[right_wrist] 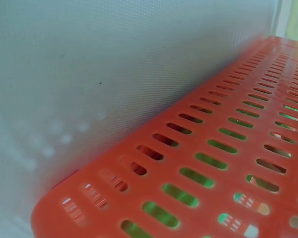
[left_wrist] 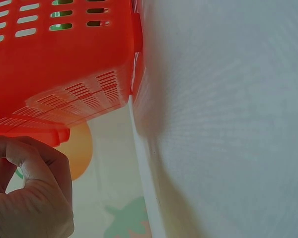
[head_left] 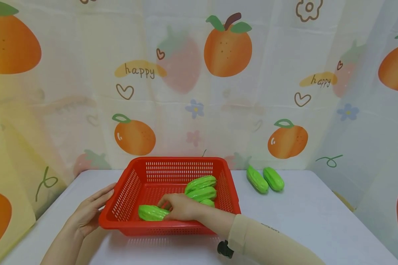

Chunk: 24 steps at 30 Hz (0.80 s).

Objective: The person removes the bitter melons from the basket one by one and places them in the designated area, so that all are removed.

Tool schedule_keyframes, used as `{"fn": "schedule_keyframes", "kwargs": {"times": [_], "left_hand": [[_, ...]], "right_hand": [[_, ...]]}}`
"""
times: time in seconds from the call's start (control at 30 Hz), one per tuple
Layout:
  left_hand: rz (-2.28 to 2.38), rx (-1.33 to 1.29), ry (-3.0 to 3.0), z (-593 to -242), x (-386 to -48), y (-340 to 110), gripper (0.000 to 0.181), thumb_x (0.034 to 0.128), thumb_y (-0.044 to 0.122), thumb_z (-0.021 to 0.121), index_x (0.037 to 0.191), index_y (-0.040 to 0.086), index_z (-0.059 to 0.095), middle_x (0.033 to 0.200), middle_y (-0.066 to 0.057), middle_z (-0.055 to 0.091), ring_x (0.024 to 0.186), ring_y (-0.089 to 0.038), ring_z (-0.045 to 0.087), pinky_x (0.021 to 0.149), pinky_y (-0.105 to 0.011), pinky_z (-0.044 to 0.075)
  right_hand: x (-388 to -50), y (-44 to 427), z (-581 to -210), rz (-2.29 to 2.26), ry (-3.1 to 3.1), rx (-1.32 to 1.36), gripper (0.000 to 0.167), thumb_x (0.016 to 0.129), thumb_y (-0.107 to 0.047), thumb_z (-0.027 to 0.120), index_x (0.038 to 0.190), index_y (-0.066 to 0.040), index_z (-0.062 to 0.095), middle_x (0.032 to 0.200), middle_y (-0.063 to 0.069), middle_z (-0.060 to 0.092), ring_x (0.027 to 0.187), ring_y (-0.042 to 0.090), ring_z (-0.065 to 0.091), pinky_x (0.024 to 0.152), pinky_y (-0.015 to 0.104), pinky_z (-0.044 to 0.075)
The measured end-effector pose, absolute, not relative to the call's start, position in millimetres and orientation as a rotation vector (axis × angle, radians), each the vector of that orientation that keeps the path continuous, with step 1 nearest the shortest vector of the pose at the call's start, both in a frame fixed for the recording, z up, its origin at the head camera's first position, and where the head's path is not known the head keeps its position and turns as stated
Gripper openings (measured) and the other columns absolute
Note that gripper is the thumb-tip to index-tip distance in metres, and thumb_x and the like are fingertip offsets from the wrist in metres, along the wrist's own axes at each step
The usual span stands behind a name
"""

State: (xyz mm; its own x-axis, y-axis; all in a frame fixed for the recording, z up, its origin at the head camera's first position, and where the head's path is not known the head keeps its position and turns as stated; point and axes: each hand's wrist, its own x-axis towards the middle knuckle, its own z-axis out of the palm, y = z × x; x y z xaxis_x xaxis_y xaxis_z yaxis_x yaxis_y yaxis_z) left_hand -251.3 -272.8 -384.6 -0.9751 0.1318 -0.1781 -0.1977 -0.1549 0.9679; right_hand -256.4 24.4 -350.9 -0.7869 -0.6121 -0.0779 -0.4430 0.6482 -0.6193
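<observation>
Your right hand point(head_left: 182, 207) is gripping a gourd point(head_left: 150, 213), its long axis seemingly pointing left along the basket's point(head_left: 136, 225) near edge; your left hand point(head_left: 88, 212) is holding the rim.

White table point(head_left: 295, 224) under red basket point(head_left: 146, 225), two gourds point(head_left: 273, 179)

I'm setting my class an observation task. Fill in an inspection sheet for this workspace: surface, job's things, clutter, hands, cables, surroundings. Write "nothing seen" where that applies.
Surface: white table, smooth-looking.
Job's things: red basket containing at least four green vegetables, including the front-left vegetable and stacked vegetables at the right; two loose vegetables lie outside, right of the basket.
Clutter: nothing seen.
Hands: left hand holds the basket's left rim; right hand reaches inside, gripping the front-left vegetable.
Cables: nothing seen.
Surroundings: pale cloth behind, printed with oranges, hearts and "happy".
</observation>
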Motion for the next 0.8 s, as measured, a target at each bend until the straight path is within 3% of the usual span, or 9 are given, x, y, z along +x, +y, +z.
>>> {"fn": "schedule_keyframes", "kwargs": {"times": [0.3, 0.5, 0.8], "left_hand": [[2.223, -0.107, 1.886, -384, -251, -272, 0.028, 0.103, 0.034, 0.051, 0.094, 0.054, 0.068, 0.096, 0.021, 0.07, 0.088, -0.005, 0.067, 0.076, -0.029, 0.059], [2.228, -0.074, 1.876, -384, -251, -272, 0.028, 0.1033, 0.034, 0.051, 0.095, 0.054, 0.068, 0.096, 0.021, 0.071, 0.087, -0.005, 0.067, 0.075, -0.029, 0.059], [2.231, -0.051, 1.872, -385, -252, -275, 0.029, 0.1039, 0.032, 0.049, 0.097, 0.054, 0.068, 0.097, 0.021, 0.07, 0.088, -0.004, 0.067, 0.075, -0.028, 0.059]], "right_hand": [[-257, 26, -349, -0.992, 2.555, -0.815, 0.035, 0.084, -0.016, 0.078, 0.116, -0.016, 0.065, 0.109, 0.002, 0.072, 0.102, 0.011, 0.065, 0.086, 0.022, 0.051], [-258, 29, -347, -1.145, 2.518, -0.779, 0.038, 0.081, -0.012, 0.078, 0.117, -0.014, 0.065, 0.106, 0.003, 0.072, 0.095, 0.009, 0.064, 0.079, 0.021, 0.052], [-258, 34, -336, -1.263, 2.511, -0.714, 0.04, 0.082, -0.015, 0.079, 0.119, -0.017, 0.065, 0.112, 0.0, 0.069, 0.1, 0.01, 0.063, 0.08, 0.023, 0.053]]}}
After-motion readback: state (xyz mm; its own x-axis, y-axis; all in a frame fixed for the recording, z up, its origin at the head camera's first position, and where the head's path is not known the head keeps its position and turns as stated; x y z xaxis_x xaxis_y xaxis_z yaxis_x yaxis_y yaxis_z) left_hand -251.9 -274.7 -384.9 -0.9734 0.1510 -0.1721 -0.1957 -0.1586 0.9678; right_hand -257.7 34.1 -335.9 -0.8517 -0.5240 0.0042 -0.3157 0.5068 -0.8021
